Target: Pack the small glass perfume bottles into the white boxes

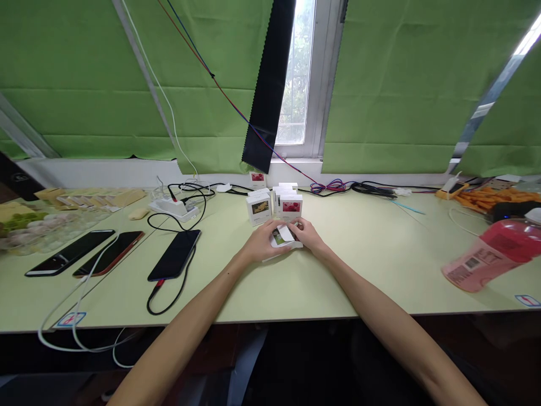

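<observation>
A small white box (279, 235) with a picture on its face lies on the table between my hands, a white flap standing up from it. My left hand (264, 241) is closed around the box's left side. At the right end, the fingers of my right hand (308, 234) are bent against the box and its flap; part of their grip is hidden. Just behind stand similar white boxes: one with a yellow picture (259, 208), one with a pink flower picture (291, 207), and others behind them.
Three phones, including a black phone (175, 255) on a cable, lie to the left near a power strip (173, 208). Far left are egg trays (54, 231). A pink drink bottle (486, 256) lies tilted at right. Cables (374, 189) run along the wall.
</observation>
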`<state>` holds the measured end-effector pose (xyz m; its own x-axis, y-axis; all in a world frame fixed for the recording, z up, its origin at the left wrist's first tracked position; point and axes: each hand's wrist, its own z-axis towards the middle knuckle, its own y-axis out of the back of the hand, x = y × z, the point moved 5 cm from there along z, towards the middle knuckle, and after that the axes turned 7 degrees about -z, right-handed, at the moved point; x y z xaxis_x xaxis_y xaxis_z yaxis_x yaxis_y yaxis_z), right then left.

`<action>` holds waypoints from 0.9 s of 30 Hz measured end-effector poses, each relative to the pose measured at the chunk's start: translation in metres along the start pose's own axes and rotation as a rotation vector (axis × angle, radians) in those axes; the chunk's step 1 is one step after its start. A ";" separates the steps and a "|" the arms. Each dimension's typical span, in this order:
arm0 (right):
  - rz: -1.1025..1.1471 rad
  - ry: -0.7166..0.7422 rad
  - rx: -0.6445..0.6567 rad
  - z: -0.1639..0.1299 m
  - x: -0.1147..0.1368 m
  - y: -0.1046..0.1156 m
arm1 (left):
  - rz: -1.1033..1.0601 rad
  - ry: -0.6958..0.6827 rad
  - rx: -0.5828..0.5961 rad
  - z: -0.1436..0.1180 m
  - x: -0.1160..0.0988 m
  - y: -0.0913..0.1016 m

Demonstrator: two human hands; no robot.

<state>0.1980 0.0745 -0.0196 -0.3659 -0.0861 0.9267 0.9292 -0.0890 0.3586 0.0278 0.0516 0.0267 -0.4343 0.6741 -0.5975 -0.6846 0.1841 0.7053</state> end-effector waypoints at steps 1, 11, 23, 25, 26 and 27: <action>0.004 -0.001 0.000 0.000 0.000 0.000 | 0.000 0.000 0.000 0.000 0.000 0.000; -0.003 -0.009 0.006 -0.001 0.001 0.001 | 0.003 0.001 0.003 0.000 0.001 -0.001; -0.001 0.000 0.005 0.000 -0.001 -0.001 | 0.008 0.007 0.007 -0.001 0.002 -0.001; 0.001 -0.001 0.003 0.000 0.000 0.000 | 0.008 0.010 0.009 -0.001 0.002 -0.001; 0.000 -0.002 0.003 0.000 0.000 0.000 | 0.008 0.011 0.011 -0.001 0.002 -0.001; -0.002 -0.001 0.003 0.000 0.000 0.000 | 0.008 0.011 0.012 -0.001 0.001 -0.001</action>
<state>0.1979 0.0742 -0.0198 -0.3677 -0.0846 0.9261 0.9286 -0.0858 0.3609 0.0276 0.0516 0.0246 -0.4462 0.6679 -0.5956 -0.6738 0.1872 0.7148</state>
